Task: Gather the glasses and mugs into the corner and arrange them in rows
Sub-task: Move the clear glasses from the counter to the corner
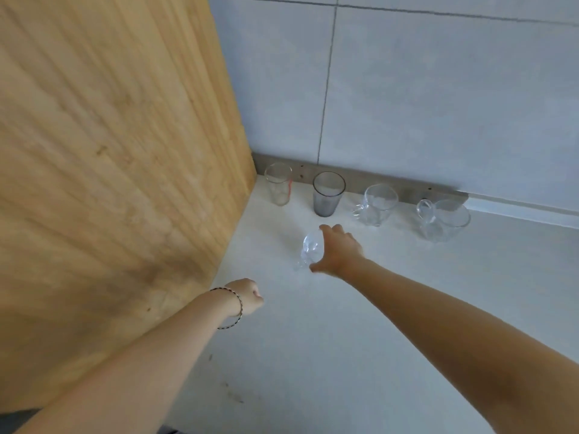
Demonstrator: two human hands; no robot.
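Along the back wall stands a row: a clear tall glass (278, 184) with a red mark nearest the corner, a smoky grey glass (327, 193), a clear glass mug (376, 204), and a second clear mug (445, 220) at the right. In front of the row, my right hand (336, 249) grips a small clear glass (310, 250), which is tilted just above or on the white counter (313, 339). My left hand (249, 296), wearing a thin bracelet, hovers in a loose fist near the wooden panel with nothing in it.
A tall wooden panel (119, 170) forms the left side of the corner. Grey-white wall tiles (438, 98) with a grey strip at their foot close the back. A few dark specks mark the counter near me.
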